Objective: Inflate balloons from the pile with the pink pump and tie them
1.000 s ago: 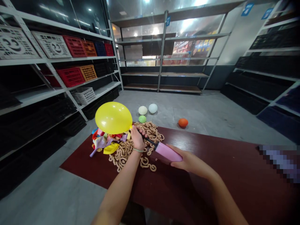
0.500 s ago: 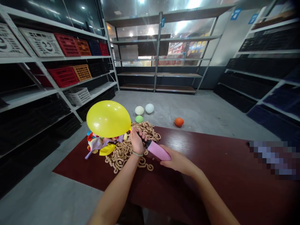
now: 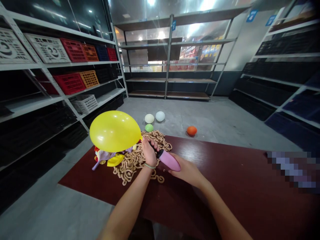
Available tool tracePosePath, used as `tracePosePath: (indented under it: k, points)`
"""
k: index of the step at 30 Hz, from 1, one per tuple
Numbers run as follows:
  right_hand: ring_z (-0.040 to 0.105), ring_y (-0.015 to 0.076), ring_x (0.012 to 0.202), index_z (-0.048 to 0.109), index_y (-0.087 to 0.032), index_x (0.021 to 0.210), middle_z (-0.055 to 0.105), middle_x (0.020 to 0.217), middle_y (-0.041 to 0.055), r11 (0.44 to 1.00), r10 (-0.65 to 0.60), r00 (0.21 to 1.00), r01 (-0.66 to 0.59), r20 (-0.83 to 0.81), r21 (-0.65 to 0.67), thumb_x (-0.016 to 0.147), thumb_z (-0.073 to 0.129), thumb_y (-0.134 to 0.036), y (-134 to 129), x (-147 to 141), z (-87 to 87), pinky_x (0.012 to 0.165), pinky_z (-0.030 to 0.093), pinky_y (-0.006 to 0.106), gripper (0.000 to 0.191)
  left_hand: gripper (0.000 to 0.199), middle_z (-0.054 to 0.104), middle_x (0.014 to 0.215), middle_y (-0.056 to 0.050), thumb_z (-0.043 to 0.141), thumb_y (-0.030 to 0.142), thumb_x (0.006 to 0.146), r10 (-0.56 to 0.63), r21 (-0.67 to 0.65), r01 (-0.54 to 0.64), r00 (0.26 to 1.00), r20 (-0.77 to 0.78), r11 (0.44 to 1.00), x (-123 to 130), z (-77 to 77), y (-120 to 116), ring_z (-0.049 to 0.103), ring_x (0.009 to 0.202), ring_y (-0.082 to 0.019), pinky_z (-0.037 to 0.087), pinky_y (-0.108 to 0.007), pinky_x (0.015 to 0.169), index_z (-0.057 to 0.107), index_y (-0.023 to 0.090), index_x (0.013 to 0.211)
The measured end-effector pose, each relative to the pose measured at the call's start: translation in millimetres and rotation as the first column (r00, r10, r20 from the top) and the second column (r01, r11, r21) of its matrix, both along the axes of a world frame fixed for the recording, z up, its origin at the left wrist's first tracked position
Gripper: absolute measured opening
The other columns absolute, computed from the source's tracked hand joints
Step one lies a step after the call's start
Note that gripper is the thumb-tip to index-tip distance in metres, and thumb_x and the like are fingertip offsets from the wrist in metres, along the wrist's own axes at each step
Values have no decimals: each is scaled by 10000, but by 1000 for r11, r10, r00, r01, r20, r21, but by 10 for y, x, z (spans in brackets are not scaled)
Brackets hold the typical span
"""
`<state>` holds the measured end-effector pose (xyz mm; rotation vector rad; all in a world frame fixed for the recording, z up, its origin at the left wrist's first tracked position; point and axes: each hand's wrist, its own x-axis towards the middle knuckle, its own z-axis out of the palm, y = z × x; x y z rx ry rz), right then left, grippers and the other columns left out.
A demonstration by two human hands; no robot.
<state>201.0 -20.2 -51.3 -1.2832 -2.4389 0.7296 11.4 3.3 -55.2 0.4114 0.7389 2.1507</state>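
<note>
A yellow balloon (image 3: 115, 131), inflated, extends left from my left hand (image 3: 149, 151). The fingers of that hand are closed around the balloon's neck and the dark front end of a hand pump; the joint between them is hidden. My right hand (image 3: 186, 170) is wrapped around the rear of the pink balloon pump (image 3: 170, 160). Beneath the balloon and my left hand, a heap of beige twisted, rope-like pieces (image 3: 130, 163) spreads over the dark red table (image 3: 215, 186). Limp balloons in several colours lie at its left, among them a flat yellow balloon (image 3: 115, 160).
On the floor beyond the table rest a cream balloon (image 3: 149, 118), a white balloon (image 3: 160, 116), a green balloon (image 3: 149, 127) and an orange balloon (image 3: 192, 130). Shelves with crates (image 3: 68, 83) stand left; a metal rack (image 3: 168, 60) stands behind. A blurred patch (image 3: 291, 168) covers something at the table's right.
The yellow balloon looks slightly larger. My right hand and the pink pump body have shifted a little toward my left hand. The view has moved slightly.
</note>
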Motion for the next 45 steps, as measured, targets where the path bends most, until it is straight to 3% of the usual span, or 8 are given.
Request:
tracePosePath:
  k: [8,14,20,30,33,39,42,45]
  points:
    - [599,285,1188,293,-318,1524,551,1424,67,987,-33,997,20,77,162,854,599,-437,-84,-239,-35,863,502,378,747,356,449,548,61,500,510,934,100,-73,-110,986,-137,991,-140,289,2,468,418,-100,457,-230,419,430,214,750]
    - [617,269,1077,286,-325,1525,595,1318,89,953,-68,980,9,185,303,905,543,-439,-158,-366,3,766,477,331,681,331,484,562,54,479,473,952,285,-44,-300,936,-207,953,-829,617,-80,518,461,-101,547,-266,536,462,204,760]
    - [571,286,1013,346,-337,1513,623,1151,106,895,-15,949,-128,316,427,940,477,-517,-247,-455,-146,805,418,370,615,332,511,549,18,489,374,972,18,-205,-114,907,-422,972,-1476,602,-376,536,472,-113,536,-236,514,483,191,695]
    - [452,310,1272,394,-258,1502,543,1389,124,817,113,963,-231,246,528,940,508,-460,-233,-458,-119,1032,358,473,609,328,488,480,15,627,352,897,-319,-337,157,801,-506,928,-1327,347,-620,453,369,-123,384,-221,384,511,199,631]
    - [423,277,1339,396,-213,1503,536,1416,116,725,44,987,-140,157,674,985,439,-355,-183,-338,69,1117,328,452,539,376,480,486,6,573,378,926,-369,-385,100,580,-727,917,-1185,316,-593,424,385,-124,353,-236,404,504,204,600]
    - [306,225,1455,301,-259,1542,465,1512,37,334,98,959,-284,267,899,966,465,-169,-88,-265,621,1223,224,477,605,347,648,711,-66,387,374,992,-411,-406,-70,-219,-885,911,-641,475,-565,604,664,-187,450,-283,652,569,197,754]
    - [232,190,1491,286,-271,1543,352,1582,5,310,100,916,-400,389,863,966,426,-124,-34,-315,852,1239,201,486,611,359,704,868,-111,338,368,1000,-394,-411,-53,-414,-820,910,-359,534,-563,646,788,-215,448,-296,710,611,182,859]
    - [258,213,1483,381,-245,1498,400,1555,32,351,109,903,-426,416,834,962,441,-143,68,-319,921,1237,178,538,549,415,705,862,-120,314,416,1004,-381,-415,-28,-455,-805,910,-185,544,-565,639,765,-227,433,-309,694,614,179,842]
